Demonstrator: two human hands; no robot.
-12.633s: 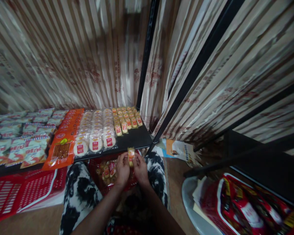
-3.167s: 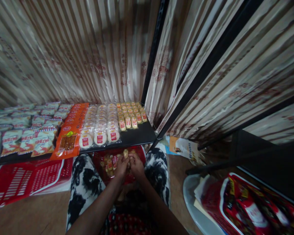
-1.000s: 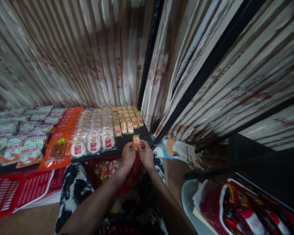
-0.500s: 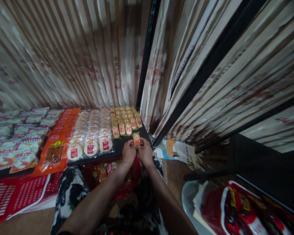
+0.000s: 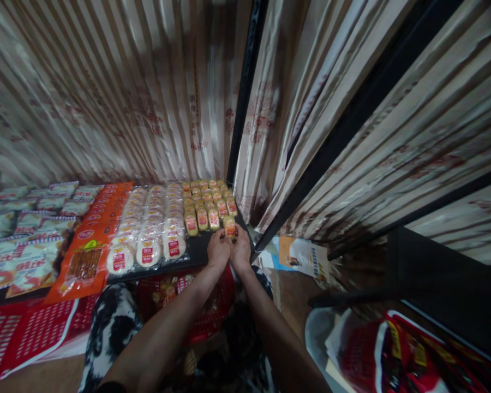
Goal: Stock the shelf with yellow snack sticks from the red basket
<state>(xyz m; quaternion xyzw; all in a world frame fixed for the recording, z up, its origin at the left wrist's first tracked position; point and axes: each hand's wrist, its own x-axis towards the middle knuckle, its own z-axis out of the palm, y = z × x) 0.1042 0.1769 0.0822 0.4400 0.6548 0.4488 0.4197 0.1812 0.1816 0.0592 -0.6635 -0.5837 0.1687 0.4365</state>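
Note:
My left hand (image 5: pixel 218 250) and my right hand (image 5: pixel 241 249) are side by side over the black shelf (image 5: pixel 196 252), both pinching one small yellow snack packet (image 5: pixel 229 225). The packet stands at the front right end of the rows of like yellow packets (image 5: pixel 207 204). Below my forearms, between my knees, sits a red basket (image 5: pixel 204 305) with more of these packets in it.
Left of the yellow packets lie rows of round white cakes (image 5: pixel 149 229), orange packs (image 5: pixel 90 240) and white snack bags (image 5: pixel 16 240). A flat red basket (image 5: pixel 20 333) is at lower left. Striped curtain backs the shelf. A black post (image 5: pixel 241 103) stands right; red bags (image 5: pixel 409 355) at lower right.
Both hands rose from the red basket with one yellow packet and carried it forward onto the shelf, up to the front of the right-hand rows.

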